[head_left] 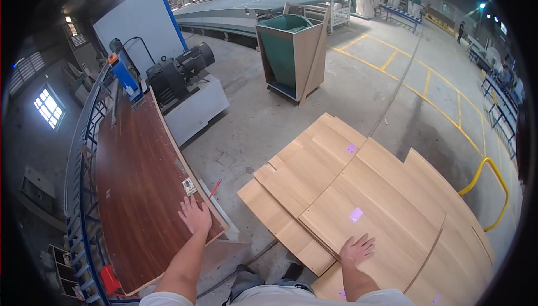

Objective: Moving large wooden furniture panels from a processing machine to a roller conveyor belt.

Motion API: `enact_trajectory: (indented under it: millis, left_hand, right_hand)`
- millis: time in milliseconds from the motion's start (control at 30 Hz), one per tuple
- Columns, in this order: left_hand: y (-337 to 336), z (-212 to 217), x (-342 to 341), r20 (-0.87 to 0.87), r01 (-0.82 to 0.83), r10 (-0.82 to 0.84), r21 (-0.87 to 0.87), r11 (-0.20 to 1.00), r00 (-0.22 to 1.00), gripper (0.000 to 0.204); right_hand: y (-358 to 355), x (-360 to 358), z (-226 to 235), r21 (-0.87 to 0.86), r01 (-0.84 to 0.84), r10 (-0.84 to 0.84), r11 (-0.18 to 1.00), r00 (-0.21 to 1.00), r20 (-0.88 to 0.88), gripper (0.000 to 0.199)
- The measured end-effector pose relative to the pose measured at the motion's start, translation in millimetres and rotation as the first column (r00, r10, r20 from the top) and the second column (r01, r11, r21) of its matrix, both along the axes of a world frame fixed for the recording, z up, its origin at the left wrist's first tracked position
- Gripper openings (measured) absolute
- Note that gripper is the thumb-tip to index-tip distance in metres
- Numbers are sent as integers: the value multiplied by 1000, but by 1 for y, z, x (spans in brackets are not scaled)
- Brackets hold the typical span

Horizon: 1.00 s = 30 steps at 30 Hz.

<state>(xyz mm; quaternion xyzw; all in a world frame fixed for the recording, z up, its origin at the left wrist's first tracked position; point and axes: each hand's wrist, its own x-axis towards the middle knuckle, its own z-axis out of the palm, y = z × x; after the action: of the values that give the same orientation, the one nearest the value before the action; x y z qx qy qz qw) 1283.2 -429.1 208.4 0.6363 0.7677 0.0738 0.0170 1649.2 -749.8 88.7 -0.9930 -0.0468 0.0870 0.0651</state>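
Note:
My left hand (195, 216) rests with fingers spread near the right edge of a dark reddish-brown wooden tabletop (134, 188). Just beyond its fingertips lies a small pale metal fitting (189, 187), and a red pen-like stick (215, 187) pokes out past that edge. On the other side, my right hand (357, 249) is open, fingers apart, over a stack of light wood panels (386, 194); whether it presses on them I cannot tell. Pink-purple labels (356, 214) are stuck on several panels. Neither hand holds anything.
A blue roller conveyor (84, 194) runs along the tabletop's left side. Beyond the tabletop sit a black motor (171, 79) and a blue device (124, 76). A wooden bin with green lining (294, 48) stands ahead. A yellow rail (504, 188) rises right of the panels.

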Motion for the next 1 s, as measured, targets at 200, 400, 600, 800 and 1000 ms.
enact_trajectory:
  millis: [200,400,600,800,1000]
  left_hand:
    - [-3,7,5,11,-15,15,-18,1000,1000,59]
    - [-2,7,4,23,-9,9,-8,1000,1000,59]
    - [-3,8,4,22,-17,18,-15,1000,1000,59]
    - [-4,9,4,11,-20,21,-30,999,1000,59]
    - [-3,11,6,17,-19,19,-26,999,1000,59]
  right_hand:
    - [-2,-1,-2,28,-8,8,1000,1000,15,70]
    - [-2,-4,-2,19,-8,8,1000,1000,9,69]
    - [-3,-4,-4,16,-8,8,1000,1000,10,68]
    - [-2,-3,-3,9,-9,9,1000,1000,12,68]
    - [-1,-3,-5,-2,-4,4,1000,1000,11,68]
